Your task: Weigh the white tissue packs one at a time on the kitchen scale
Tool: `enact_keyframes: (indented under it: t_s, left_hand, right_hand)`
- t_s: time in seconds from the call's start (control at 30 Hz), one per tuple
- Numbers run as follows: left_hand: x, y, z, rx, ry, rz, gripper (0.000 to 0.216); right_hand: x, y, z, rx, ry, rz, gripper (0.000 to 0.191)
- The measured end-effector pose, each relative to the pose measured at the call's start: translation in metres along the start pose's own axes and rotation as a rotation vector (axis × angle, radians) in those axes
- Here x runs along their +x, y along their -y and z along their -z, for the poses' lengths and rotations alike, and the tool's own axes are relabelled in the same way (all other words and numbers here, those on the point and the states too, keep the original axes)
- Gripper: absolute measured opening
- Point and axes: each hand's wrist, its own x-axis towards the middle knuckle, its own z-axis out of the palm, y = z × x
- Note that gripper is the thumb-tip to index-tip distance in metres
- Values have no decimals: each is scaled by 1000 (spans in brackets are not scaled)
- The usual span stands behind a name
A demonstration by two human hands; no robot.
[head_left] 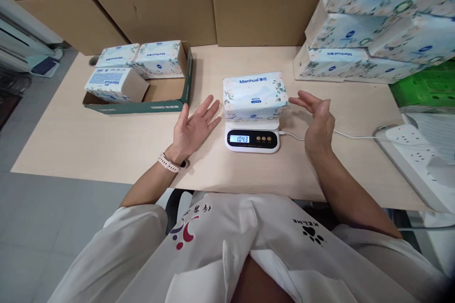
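A pack of tissues (254, 96) with a floral print lies on a white digital scale (252, 148), whose lit display reads 1043, perhaps with a decimal point. To the left of the pack is my left hand (195, 128), palm up with its fingers spread, close to the pack but apart from it. My right hand (318, 123) is at the pack's right side, fingers stretched out, tips very near its right end; whether they touch it I cannot tell. Neither hand holds anything.
A shallow green cardboard tray (149, 108) with three tissue packs stands at the back left. More tissue packs (337, 59) are stacked at the back right, beside a green plastic package (423, 85). A white power strip (408, 139) lies at the right; a white cable (355, 136) runs to the scale.
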Motion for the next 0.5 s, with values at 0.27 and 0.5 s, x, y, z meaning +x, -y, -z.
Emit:
enact_keyframes:
  t_s: [0.27,0.5]
  left_hand:
    - [2,1,1,-12,-3,19,76]
    - [2,2,2,4,17,8,74]
  right_hand:
    - [-1,2,-1,-5,-4,-19,75]
    - [-1,5,-2,-10,-7,-2,75]
